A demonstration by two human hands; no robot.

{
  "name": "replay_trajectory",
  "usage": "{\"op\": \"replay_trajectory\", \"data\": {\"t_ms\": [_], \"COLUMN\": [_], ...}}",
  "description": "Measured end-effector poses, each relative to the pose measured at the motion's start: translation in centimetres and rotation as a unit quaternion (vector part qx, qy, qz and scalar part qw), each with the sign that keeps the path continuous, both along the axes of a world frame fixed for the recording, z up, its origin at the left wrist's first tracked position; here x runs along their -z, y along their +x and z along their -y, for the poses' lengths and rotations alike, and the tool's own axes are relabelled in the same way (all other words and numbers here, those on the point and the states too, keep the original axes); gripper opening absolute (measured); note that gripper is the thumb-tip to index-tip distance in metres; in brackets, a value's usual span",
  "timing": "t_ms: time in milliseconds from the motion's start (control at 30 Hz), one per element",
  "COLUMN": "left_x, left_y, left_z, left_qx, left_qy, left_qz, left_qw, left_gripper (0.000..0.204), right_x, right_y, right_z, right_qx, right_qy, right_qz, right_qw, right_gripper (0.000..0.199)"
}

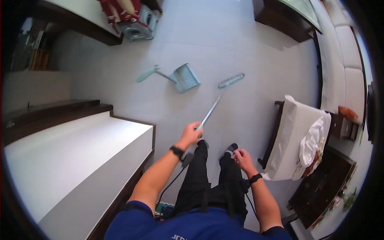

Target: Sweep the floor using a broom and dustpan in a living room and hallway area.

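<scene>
On the grey floor (240, 44), a long broom (224, 90) reaching up and away from the left hand (191, 134), fingers wrapped tight round its handle, brush end near a dustpan (185, 78), right hand (242, 158) loose and holding nothing by the leg.

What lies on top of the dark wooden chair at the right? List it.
A white cloth drapes over the dark wooden chair, with bunched white fabric and something patterned at its near end. The seat beneath is covered, so anything under the cloth is hidden.
</scene>
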State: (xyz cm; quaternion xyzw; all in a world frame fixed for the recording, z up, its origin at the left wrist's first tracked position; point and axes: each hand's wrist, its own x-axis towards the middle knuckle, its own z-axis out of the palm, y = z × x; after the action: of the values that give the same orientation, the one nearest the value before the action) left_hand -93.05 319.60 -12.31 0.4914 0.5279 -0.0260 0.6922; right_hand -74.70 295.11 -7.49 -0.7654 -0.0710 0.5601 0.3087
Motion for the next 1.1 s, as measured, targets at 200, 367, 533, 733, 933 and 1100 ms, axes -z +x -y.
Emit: {"op": "replay_trajectory", "data": {"t_ms": [200, 367, 533, 733, 933, 1100], "left_x": [-6.8, -10.0, -10.0, -7.8, -6.4, -4.3], "left_y": [-15.9, -20.4, -18.6, -12.7, -6.2, -3.9], "left_z": [8.8, 15.3, 18.1, 16.8, 11.4, 5.1], "left_qx": [-0.182, -0.329, -0.503, -0.599, -0.629, -0.681], "left_qy": [-0.245, -0.313, -0.328, -0.314, -0.332, -0.353], "left_qz": [-0.050, -0.083, -0.035, -0.057, -0.061, -0.014], "left_qw": [0.951, 0.887, 0.799, 0.734, 0.700, 0.641], "left_gripper": [0.053, 0.064, 0.026, 0.009, 0.009, 0.010], "right_x": [-2.2, -2.7, -2.6, -1.0, 2.7, 1.7], "right_y": [-1.4, -4.4, -6.3, -7.8, -6.9, -3.4], "right_z": [-16.0, -27.2, -37.2, -47.2, -50.1, -48.1], "right_qx": [-0.137, -0.172, -0.099, -0.056, -0.063, 0.016], "right_qy": [0.094, 0.149, 0.177, 0.100, 0.047, 0.026], "right_qz": [0.004, -0.039, -0.138, -0.147, -0.234, -0.280], "right_qw": [0.986, 0.973, 0.969, 0.982, 0.969, 0.959], "right_gripper": [0.024, 0.027, 0.058, 0.086, 0.049, 0.022]}}
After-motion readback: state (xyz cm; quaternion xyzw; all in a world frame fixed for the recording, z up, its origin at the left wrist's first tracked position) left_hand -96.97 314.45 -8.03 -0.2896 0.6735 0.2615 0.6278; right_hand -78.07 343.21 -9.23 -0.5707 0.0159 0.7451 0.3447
